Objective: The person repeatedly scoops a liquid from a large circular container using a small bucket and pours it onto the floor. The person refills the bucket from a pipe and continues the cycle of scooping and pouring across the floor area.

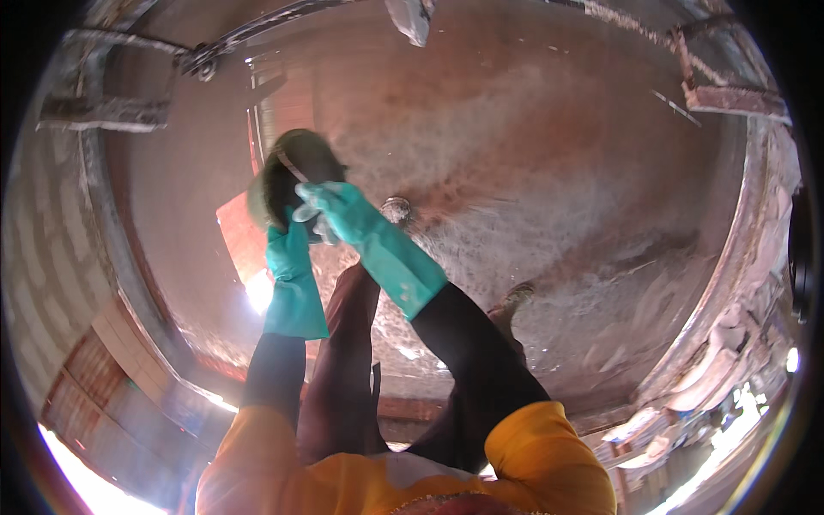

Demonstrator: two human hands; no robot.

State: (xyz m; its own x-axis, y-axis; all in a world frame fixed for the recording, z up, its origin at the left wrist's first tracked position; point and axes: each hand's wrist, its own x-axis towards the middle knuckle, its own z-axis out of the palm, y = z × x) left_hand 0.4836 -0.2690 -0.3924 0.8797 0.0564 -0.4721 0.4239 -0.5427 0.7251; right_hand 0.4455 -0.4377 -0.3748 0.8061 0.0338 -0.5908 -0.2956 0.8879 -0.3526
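Observation:
A dark round bucket [302, 163] hangs in front of me, left of the middle, tilted so that its dark side or mouth faces up. A thin pale strip like a handle runs across it to my right fingers. My left hand [287, 247], in a teal rubber glove, grips the bucket's near lower edge. My right hand [336, 210], gloved alike, closes at the strip and near rim. Its whitish fingertips are smeared by motion. What is inside the bucket cannot be made out.
Shallow, brownish water [549, 172] covers the floor around my legs, churned near my feet. A low wall [120, 232] curves along the left, and a rough ledge [730, 335] along the right. Wooden bars [240, 34] cross the far side. A pale lump [410, 19] stands at the far edge.

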